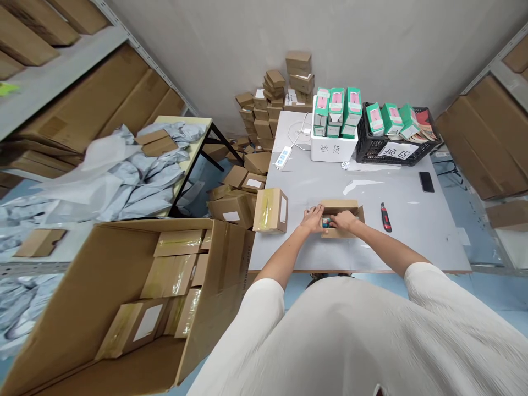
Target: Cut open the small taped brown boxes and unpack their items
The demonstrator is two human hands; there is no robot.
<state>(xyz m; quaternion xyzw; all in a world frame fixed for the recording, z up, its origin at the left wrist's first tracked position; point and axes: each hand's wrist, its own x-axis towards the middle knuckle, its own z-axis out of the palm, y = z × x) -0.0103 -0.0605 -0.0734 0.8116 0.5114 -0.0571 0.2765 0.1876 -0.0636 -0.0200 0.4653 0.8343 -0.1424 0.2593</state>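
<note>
A small brown cardboard box [340,207] lies opened on the grey table [322,247] in front of me. My left hand [313,218] rests on the box's left edge with its fingers spread. My right hand [343,221] reaches into the opening, fingers curled round a small green and red item [326,223] inside. How much of that item is in the grip is hidden by the hand.
A sealed taped box [270,210] stands left of the open one. A red utility knife [386,217] and a black phone [426,181] lie to the right. Green product boxes [337,113] fill a white foam bin and black crate at the back. A large carton [136,308] of parcels stands at left.
</note>
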